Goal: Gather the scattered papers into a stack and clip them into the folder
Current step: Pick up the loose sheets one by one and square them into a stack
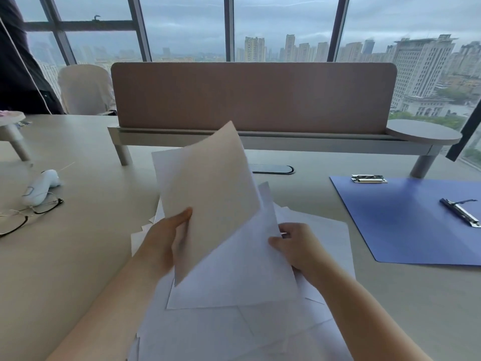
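Several white papers (pixel 325 238) lie scattered on the beige desk (pixel 78 256) in front of me. My left hand (pixel 164 238) pinches a few raised sheets (pixel 208 194) at their left edge, thumb on top. My right hand (pixel 296 246) grips the right edge of a lifted sheet (pixel 234 277) below them. An open blue folder (pixel 406 225) lies flat at the right, apart from the papers. It has one metal clip (pixel 368 179) at its top edge and a second clip (pixel 460 212) near its right side.
Black-rimmed glasses (pixel 28 217) and a white handheld device (pixel 41 186) lie at the left. A brown divider panel (pixel 252 100) on a raised shelf (pixel 424 131) crosses the back of the desk, with a cable port (pixel 273 169) below it. A chair (pixel 83 89) and a person's dark sleeve (pixel 18 61) are at far left.
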A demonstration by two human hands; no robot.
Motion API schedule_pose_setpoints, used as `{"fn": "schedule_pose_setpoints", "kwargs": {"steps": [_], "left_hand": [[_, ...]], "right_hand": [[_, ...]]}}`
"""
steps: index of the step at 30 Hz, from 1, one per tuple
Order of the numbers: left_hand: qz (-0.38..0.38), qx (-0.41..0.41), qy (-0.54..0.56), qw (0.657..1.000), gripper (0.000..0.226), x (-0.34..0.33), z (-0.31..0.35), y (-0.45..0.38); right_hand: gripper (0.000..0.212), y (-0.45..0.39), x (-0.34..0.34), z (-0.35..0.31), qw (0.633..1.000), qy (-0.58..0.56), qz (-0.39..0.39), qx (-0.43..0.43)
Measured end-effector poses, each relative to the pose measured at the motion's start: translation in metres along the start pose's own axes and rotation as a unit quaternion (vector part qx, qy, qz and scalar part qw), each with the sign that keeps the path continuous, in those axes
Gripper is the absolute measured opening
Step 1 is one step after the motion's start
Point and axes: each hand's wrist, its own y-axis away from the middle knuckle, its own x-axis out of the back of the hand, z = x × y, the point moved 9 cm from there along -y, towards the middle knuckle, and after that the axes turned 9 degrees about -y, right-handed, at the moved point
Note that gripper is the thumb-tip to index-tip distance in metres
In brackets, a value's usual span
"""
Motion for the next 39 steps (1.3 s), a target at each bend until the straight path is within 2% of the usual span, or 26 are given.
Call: {"fn": "schedule_pose_setpoints", "kwargs": {"steps": [2, 5, 7, 10, 13, 16, 18, 21, 23, 26, 28, 30, 34, 36, 39], "left_hand": [[0.011, -0.028, -0.032, 0.999, 0.012, -0.001, 0.006, 0.002], [0.053, -0.099, -0.108, 0.988, 0.009, 0.004, 0.02, 0.003], [0.058, -0.108, -0.129, 0.984, 0.009, 0.004, 0.021, 0.005], [0.025, -0.082, -0.127, 0.988, 0.021, -0.005, 0.015, 0.009], [0.017, -0.085, -0.136, 0.987, 0.021, -0.008, 0.014, 0.012], [0.021, -0.131, -0.183, 0.974, 0.022, -0.008, 0.02, 0.013], [0.036, -0.167, -0.229, 0.958, 0.032, -0.009, 0.026, 0.015], [0.038, -0.216, -0.25, 0.943, 0.051, -0.011, 0.032, 0.019], [0.024, -0.247, -0.23, 0.941, 0.063, -0.014, 0.038, 0.022], [0.004, -0.306, -0.188, 0.934, 0.077, -0.022, 0.056, 0.031], [0.011, -0.337, -0.149, 0.93, 0.068, -0.026, 0.071, 0.04], [0.047, -0.364, -0.136, 0.92, 0.049, -0.028, 0.09, 0.051], [0.13, -0.453, -0.212, 0.856, 0.026, -0.036, 0.127, 0.08], [0.101, -0.441, -0.171, 0.875, 0.024, -0.039, 0.125, 0.082], [0.017, -0.369, -0.144, 0.918, 0.021, -0.047, 0.096, 0.07]], "right_hand": [[0.026, 0.0, 0.006, -0.005, 0.998, 0.037, 0.022, 0.034], [0.029, 0.003, 0.021, -0.008, 0.996, -0.054, 0.05, 0.047], [0.035, 0.004, 0.024, -0.005, 0.993, -0.109, 0.039, 0.034], [0.032, 0.008, 0.015, -0.001, 0.983, -0.182, -0.015, 0.003], [0.032, 0.015, 0.008, -0.003, 0.974, -0.222, -0.045, -0.007], [0.027, 0.015, 0.01, -0.001, 0.964, -0.266, -0.021, -0.015], [0.03, 0.013, 0.011, 0.004, 0.957, -0.289, -0.002, -0.036], [0.036, 0.015, 0.003, 0.007, 0.954, -0.293, -0.016, -0.057], [0.022, 0.015, 0.001, 0.004, 0.965, -0.26, -0.014, -0.027], [0.027, 0.017, 0.002, -0.009, 0.98, -0.193, -0.004, 0.041], [0.027, 0.021, 0.007, -0.03, 0.975, -0.197, 0.004, 0.105], [0.024, 0.025, 0.01, -0.055, 0.957, -0.234, -0.006, 0.169], [0.015, 0.036, 0.012, -0.095, 0.931, -0.259, -0.037, 0.252], [0.016, 0.037, 0.013, -0.096, 0.932, -0.265, -0.029, 0.247], [0.017, 0.033, 0.01, -0.069, 0.945, -0.263, -0.014, 0.191]]}}
